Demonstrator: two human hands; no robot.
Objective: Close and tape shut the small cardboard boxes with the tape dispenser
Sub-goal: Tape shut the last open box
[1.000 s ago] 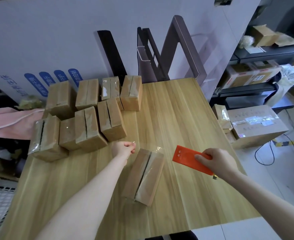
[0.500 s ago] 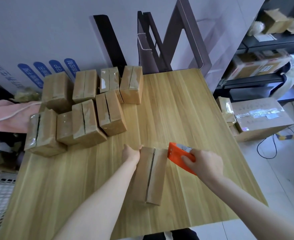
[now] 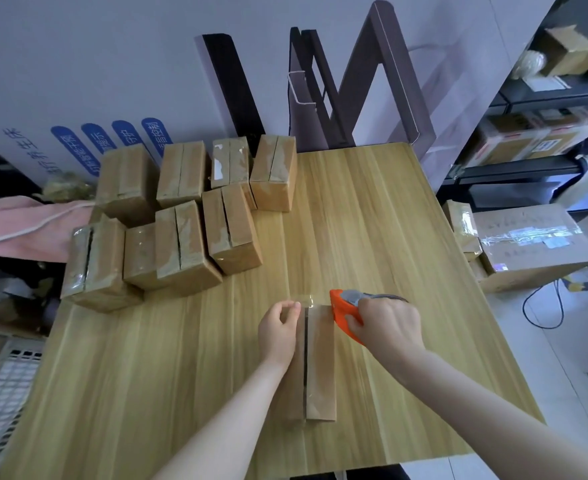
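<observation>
A small cardboard box (image 3: 318, 368) lies lengthwise on the wooden table (image 3: 372, 220), its flaps meeting along a dark middle seam. My left hand (image 3: 280, 327) pinches the free end of clear tape (image 3: 306, 299) at the box's far left corner. My right hand (image 3: 386, 323) grips the orange tape dispenser (image 3: 341, 306), which sits at the box's far right corner. A strip of clear tape runs from the dispenser across the far end of the box to my left fingers.
Several taped cardboard boxes (image 3: 188, 223) are grouped at the table's far left. Dark frame pieces (image 3: 337, 98) lean on the wall behind. A larger carton (image 3: 531, 244) sits on the floor at right beside shelves (image 3: 545, 140). A white crate (image 3: 1, 386) stands lower left.
The box was turned straight toward me. My right hand brought the dispenser from the right to the box's far end, and my left hand took hold of the tape end there.
</observation>
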